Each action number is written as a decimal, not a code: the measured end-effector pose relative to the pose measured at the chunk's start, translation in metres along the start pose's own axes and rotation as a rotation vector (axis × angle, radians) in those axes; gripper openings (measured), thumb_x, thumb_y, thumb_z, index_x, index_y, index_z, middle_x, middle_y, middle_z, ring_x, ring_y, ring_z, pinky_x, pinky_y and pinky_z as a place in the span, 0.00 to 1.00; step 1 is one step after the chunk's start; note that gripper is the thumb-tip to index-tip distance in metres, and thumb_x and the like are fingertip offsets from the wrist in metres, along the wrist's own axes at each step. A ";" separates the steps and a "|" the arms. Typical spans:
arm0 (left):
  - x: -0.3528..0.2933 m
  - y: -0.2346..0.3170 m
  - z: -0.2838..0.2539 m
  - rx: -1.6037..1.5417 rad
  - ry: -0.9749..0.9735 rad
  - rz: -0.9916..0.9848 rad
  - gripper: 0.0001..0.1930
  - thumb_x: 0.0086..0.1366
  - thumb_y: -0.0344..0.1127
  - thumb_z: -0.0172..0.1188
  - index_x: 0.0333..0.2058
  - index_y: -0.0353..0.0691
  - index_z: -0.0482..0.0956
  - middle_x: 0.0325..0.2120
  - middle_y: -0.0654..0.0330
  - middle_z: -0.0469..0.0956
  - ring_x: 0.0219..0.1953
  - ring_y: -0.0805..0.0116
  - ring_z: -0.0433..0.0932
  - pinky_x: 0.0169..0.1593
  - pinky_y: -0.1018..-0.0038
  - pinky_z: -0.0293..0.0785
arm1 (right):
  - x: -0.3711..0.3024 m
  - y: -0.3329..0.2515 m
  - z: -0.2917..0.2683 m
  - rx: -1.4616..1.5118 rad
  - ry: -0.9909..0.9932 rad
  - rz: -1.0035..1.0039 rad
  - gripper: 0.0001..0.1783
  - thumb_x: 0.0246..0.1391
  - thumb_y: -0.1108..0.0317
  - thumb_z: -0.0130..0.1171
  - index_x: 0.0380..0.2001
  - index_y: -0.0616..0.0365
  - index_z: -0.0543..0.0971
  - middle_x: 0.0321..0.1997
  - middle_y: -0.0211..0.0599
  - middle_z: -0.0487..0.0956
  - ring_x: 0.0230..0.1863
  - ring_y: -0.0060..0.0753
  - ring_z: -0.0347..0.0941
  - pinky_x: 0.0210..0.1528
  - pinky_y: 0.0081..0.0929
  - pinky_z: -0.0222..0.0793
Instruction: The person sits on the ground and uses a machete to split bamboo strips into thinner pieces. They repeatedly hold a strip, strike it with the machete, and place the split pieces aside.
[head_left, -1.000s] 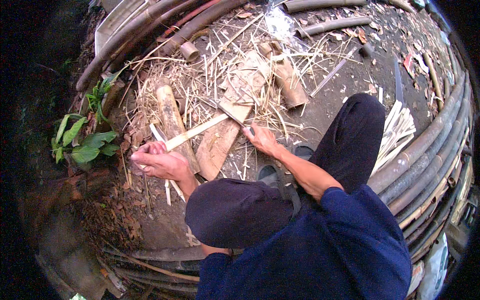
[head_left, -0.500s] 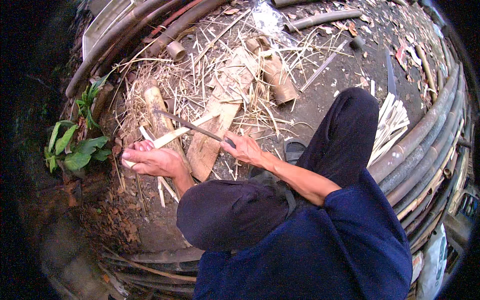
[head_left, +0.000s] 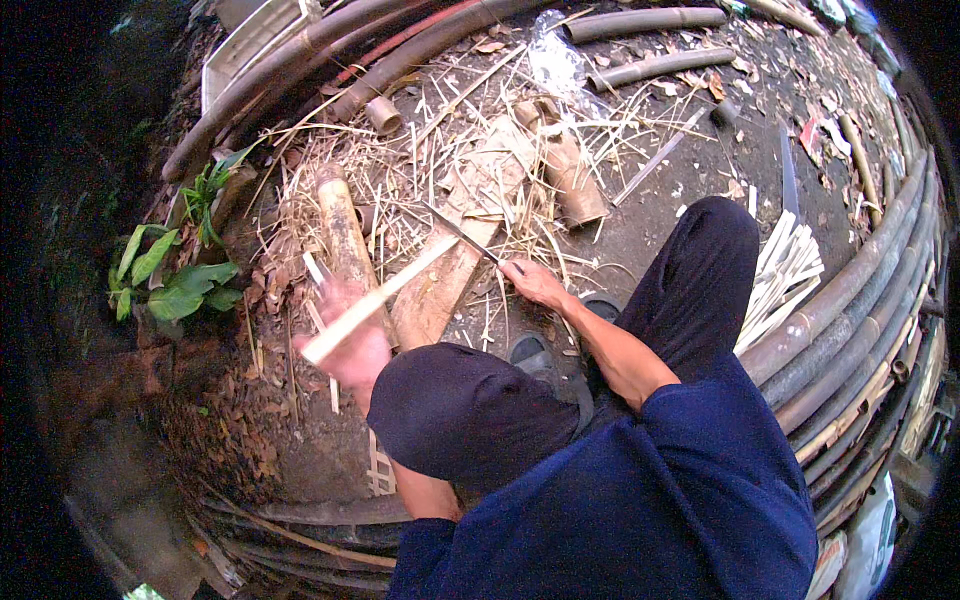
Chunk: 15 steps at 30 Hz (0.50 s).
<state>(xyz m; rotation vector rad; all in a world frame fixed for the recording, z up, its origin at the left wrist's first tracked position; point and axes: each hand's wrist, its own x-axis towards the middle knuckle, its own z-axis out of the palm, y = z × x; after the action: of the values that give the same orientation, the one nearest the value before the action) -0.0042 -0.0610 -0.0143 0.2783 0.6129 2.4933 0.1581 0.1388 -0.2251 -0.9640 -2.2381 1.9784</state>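
Observation:
A pale split bamboo strip (head_left: 390, 289) lies across the palm of my left hand (head_left: 352, 345), which is smeared by motion; its finger outlines are unclear. My right hand (head_left: 537, 285) is wrapped round the handle of a long, thin, dark-bladed knife (head_left: 462, 235). The blade points away to the far left and meets or crosses the strip's far end; whether it cuts in cannot be made out. Below that end is a flat wooden board (head_left: 440, 290) on the ground. A thick bamboo piece (head_left: 348, 225) lies beside the board, just beyond my left hand.
Thin bamboo shavings (head_left: 400, 160) litter the ground. A bundle of pale strips (head_left: 785, 270) lies right of my right knee, near a saw blade (head_left: 789, 180). Long bamboo poles (head_left: 830, 315) curve along the right. Green leafy plants (head_left: 180, 290) grow at the left.
My left hand has turned palm up and come nearer, bringing the strip with it. My right hand and the knife have shifted right; the blade now sits at the strip's far end.

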 end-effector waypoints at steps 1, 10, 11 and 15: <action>-0.011 -0.014 -0.005 0.158 0.202 -0.156 0.39 0.63 0.66 0.43 0.52 0.32 0.68 0.50 0.45 0.72 0.57 0.54 0.67 0.62 0.55 0.60 | 0.002 0.003 -0.003 -0.041 0.036 -0.032 0.26 0.63 0.46 0.43 0.31 0.61 0.75 0.25 0.37 0.72 0.31 0.31 0.68 0.37 0.30 0.65; 0.044 -0.019 -0.046 0.863 0.189 -0.385 0.16 0.67 0.26 0.49 0.52 0.37 0.62 0.36 0.53 0.77 0.33 0.66 0.81 0.28 0.77 0.79 | -0.017 -0.041 -0.029 -0.079 0.216 0.149 0.30 0.60 0.43 0.45 0.44 0.61 0.78 0.42 0.56 0.79 0.46 0.53 0.75 0.50 0.40 0.66; 0.051 -0.016 -0.023 0.901 0.217 -0.339 0.15 0.68 0.27 0.49 0.52 0.37 0.61 0.36 0.52 0.78 0.33 0.66 0.81 0.29 0.76 0.80 | -0.019 -0.053 -0.034 -0.064 0.217 0.160 0.31 0.60 0.42 0.45 0.45 0.61 0.77 0.43 0.58 0.78 0.47 0.56 0.74 0.51 0.40 0.66; 0.066 -0.032 -0.043 0.897 0.152 0.001 0.21 0.68 0.28 0.49 0.59 0.35 0.61 0.38 0.52 0.79 0.34 0.67 0.81 0.37 0.75 0.81 | -0.034 -0.099 -0.045 0.076 0.166 0.043 0.24 0.60 0.45 0.51 0.34 0.59 0.75 0.16 0.29 0.71 0.16 0.21 0.66 0.18 0.25 0.60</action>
<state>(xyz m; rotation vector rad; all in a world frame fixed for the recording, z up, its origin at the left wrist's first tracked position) -0.0575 -0.0154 -0.0627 0.4064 1.7660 2.0915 0.1603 0.1630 -0.1137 -1.1305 -2.0575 1.9067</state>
